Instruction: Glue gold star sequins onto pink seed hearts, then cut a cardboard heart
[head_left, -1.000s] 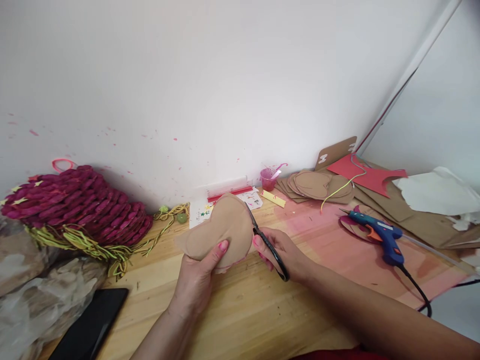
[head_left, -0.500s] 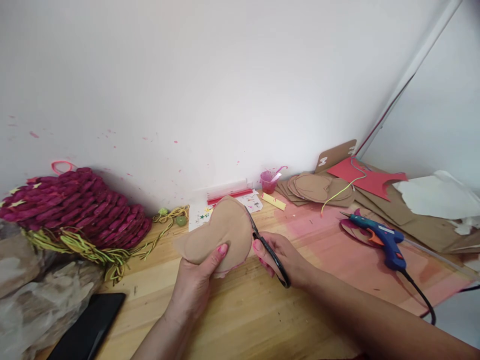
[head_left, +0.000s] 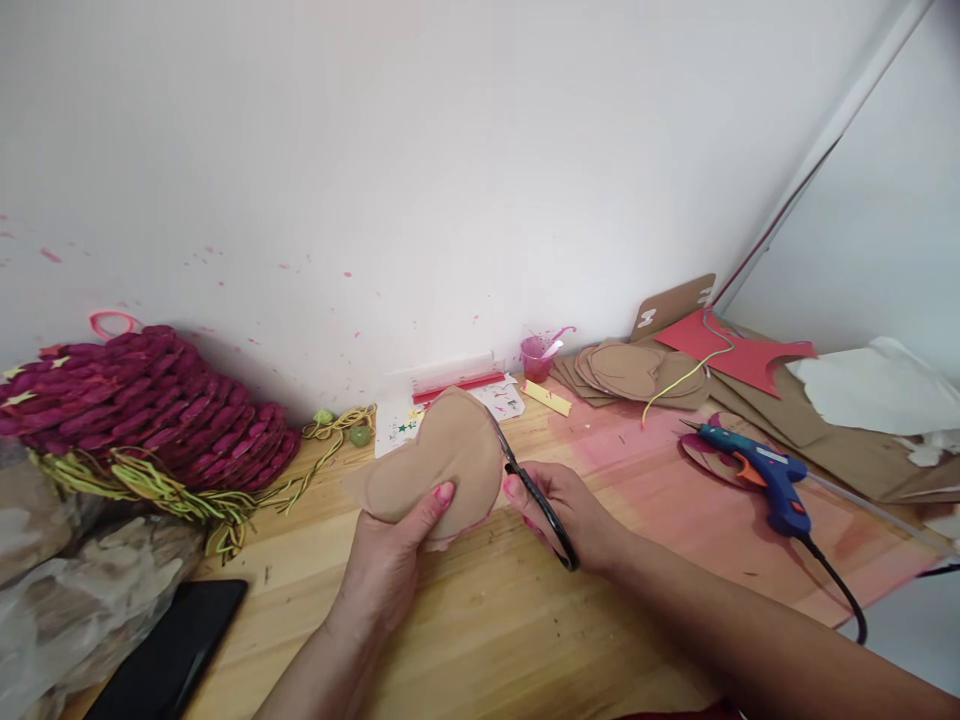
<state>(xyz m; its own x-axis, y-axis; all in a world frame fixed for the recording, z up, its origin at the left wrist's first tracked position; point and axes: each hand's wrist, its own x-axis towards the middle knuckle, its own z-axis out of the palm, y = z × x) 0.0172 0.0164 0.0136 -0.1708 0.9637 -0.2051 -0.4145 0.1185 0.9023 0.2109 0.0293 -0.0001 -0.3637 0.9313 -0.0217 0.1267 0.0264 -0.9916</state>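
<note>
Over the middle of the wooden table, my left hand [head_left: 401, 545] grips a brown paper heart [head_left: 442, 455] by its lower edge, thumb on top and fingers hidden underneath. A pencil-like outline runs along the heart's edge. My right hand [head_left: 566, 515] is closed around the handles of black scissors [head_left: 536, 495]. Their blades point up and away, lying along the heart's right edge. One handle loop sticks out below the right palm.
A blue glue gun [head_left: 765, 475] rests at right with its cable trailing. Behind lie stacked cardboard hearts [head_left: 619, 370], red paper [head_left: 739, 345] and a pink cup [head_left: 535, 360]. At left are a magenta textured piece [head_left: 172, 410], yellow-green yarn [head_left: 172, 490] and a black flat object [head_left: 169, 655].
The view has shifted slightly. My hands, the paper heart and the scissors keep nearly the same position, with the blades still along the heart's right edge.
</note>
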